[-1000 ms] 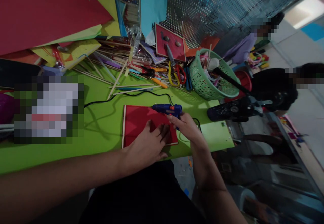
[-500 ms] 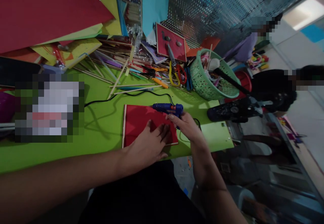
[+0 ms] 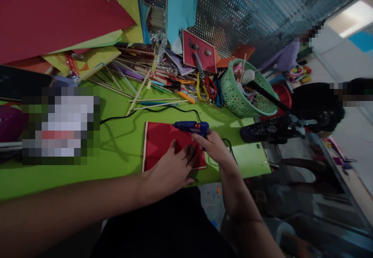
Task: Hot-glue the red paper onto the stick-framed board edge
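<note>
A red card panel [image 3: 159, 143] lies flat on the green tabletop [image 3: 116, 149]. My left hand [image 3: 171, 170] rests palm down on the panel's near right part, fingers spread. My right hand [image 3: 214, 149] grips a blue glue gun [image 3: 190, 126] at the panel's far right corner, its nozzle pointing left along the panel's far edge. The gun's black cord [image 3: 140, 112] loops away across the table to the left.
A green mesh basket [image 3: 243, 91] of craft bits stands at the right. Sticks, scissors [image 3: 204, 83] and coloured paper sheets [image 3: 58, 13] pile along the back. A black device [image 3: 271, 129] sits at the right table edge. Other people sit beyond, at the right.
The glue gun's nozzle has slid a little to the left along the panel's far edge. My left hand stays pressed on the panel.
</note>
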### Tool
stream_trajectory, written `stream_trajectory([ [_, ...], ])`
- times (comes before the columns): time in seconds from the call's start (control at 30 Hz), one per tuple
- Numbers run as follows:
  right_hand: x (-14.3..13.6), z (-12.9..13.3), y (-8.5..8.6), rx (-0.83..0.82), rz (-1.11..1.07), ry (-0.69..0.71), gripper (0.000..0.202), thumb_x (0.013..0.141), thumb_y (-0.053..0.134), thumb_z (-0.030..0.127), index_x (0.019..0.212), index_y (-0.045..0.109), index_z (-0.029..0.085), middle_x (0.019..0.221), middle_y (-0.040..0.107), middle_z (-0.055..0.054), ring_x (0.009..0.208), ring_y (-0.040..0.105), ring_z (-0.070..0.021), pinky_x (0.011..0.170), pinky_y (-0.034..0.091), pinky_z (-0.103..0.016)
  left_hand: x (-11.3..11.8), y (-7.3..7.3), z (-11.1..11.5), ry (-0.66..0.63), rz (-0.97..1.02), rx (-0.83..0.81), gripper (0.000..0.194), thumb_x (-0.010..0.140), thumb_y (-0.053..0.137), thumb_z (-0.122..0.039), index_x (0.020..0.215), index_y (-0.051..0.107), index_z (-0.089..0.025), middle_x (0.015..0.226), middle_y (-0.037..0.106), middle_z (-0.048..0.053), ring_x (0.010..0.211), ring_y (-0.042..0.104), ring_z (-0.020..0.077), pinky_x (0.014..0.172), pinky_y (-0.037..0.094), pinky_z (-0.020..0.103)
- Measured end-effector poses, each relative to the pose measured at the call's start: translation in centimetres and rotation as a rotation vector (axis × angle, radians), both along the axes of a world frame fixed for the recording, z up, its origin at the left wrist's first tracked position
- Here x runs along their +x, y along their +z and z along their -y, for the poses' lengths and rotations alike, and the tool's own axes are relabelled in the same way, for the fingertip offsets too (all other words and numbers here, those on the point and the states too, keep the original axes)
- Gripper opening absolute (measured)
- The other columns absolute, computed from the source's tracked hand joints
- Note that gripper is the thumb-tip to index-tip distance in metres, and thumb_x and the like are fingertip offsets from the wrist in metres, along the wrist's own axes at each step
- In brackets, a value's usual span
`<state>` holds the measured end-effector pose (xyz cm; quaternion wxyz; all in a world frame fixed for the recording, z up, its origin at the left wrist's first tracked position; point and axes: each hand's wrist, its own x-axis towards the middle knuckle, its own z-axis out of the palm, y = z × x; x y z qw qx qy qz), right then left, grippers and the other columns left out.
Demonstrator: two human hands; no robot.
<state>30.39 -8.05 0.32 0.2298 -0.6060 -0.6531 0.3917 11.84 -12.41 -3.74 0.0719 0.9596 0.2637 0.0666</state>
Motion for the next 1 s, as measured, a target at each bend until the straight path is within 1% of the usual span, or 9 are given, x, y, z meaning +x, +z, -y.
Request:
stream_trajectory([
  [0.1, -0.5, -0.2, -0.1, 0.019, -0.010, 0.018, 0.037, 0.092, 0.064, 0.049, 0.106, 0.078, 0.018, 0.087, 0.075, -0.006, 0.085, 0.068, -0.0223, 0.075, 0.051, -0.031, 0.1, -0.1, 0.0, 0.003, 0.003, 0.001, 0.068, 0.100, 0.048, -0.058, 0.151, 0.050, -0.013, 0.160, 0.048, 0.019, 0.144, 0.043, 0.0342, 0.114, 0.040, 0.064],
  [0.2, -0.7, -0.4, -0.2, 0.032, -0.020, 0.037, 0.037, 0.092, 0.064, 0.047, 0.112, 0.077, 0.019, 0.099, 0.077, -0.006, 0.092, 0.069, -0.0230, 0.081, 0.052, -0.032, 0.1, -0.1, 0.0, 0.008, 0.001, -0.005, 0.068, 0.099, 0.049, -0.059, 0.151, 0.051, -0.014, 0.159, 0.049, 0.019, 0.144, 0.043, 0.0338, 0.114, 0.040, 0.064],
  [0.3, -0.5, -0.3, -0.1, 0.024, -0.005, 0.037, 0.038, 0.092, 0.064, 0.048, 0.114, 0.077, 0.019, 0.102, 0.078, -0.007, 0.096, 0.069, -0.0242, 0.081, 0.052, -0.032, 0.1, -0.2, 0.1, 0.008, 0.002, -0.006, 0.070, 0.099, 0.050, -0.059, 0.151, 0.050, -0.014, 0.159, 0.048, 0.019, 0.143, 0.044, 0.0339, 0.113, 0.040, 0.063],
  [0.47, 0.0, -0.1, -0.1, 0.008, 0.016, 0.013, 0.039, 0.092, 0.063, 0.050, 0.106, 0.077, 0.017, 0.093, 0.076, -0.007, 0.088, 0.068, -0.0228, 0.074, 0.050, -0.030, 0.1, 0.0, 0.0, 0.002, 0.004, -0.011, 0.072, 0.098, 0.052, -0.058, 0.152, 0.048, -0.011, 0.160, 0.047, 0.020, 0.144, 0.042, 0.0346, 0.113, 0.039, 0.064],
  [0.67, 0.0, 0.0, 0.0, 0.004, 0.022, 0.010, 0.039, 0.092, 0.063, 0.051, 0.107, 0.076, 0.017, 0.082, 0.072, -0.005, 0.081, 0.064, -0.0210, 0.070, 0.048, -0.029, 0.1, 0.1, 0.0, 0.001, -0.010, -0.011, 0.070, 0.098, 0.051, -0.058, 0.151, 0.050, -0.012, 0.158, 0.049, 0.020, 0.143, 0.043, 0.0346, 0.113, 0.040, 0.064],
  [0.87, 1.2, 0.4, -0.1, 0.024, 0.052, -0.016, 0.037, 0.093, 0.061, 0.053, 0.088, 0.073, 0.018, 0.070, 0.063, -0.001, 0.078, 0.062, -0.0213, 0.069, 0.046, -0.029, -0.1, -0.1, 0.1, -0.013, 0.004, 0.018, 0.065, 0.101, 0.045, -0.056, 0.149, 0.053, -0.012, 0.157, 0.051, 0.019, 0.145, 0.042, 0.0329, 0.113, 0.041, 0.065],
  [1.0, 1.5, 0.5, -0.1, 0.025, 0.052, -0.022, 0.037, 0.093, 0.061, 0.053, 0.082, 0.070, 0.019, 0.068, 0.062, -0.001, 0.074, 0.059, -0.0199, 0.067, 0.045, -0.029, -0.1, 0.0, 0.1, -0.013, -0.015, 0.009, 0.064, 0.102, 0.044, -0.056, 0.148, 0.054, -0.012, 0.157, 0.052, 0.019, 0.144, 0.043, 0.0332, 0.113, 0.041, 0.065],
])
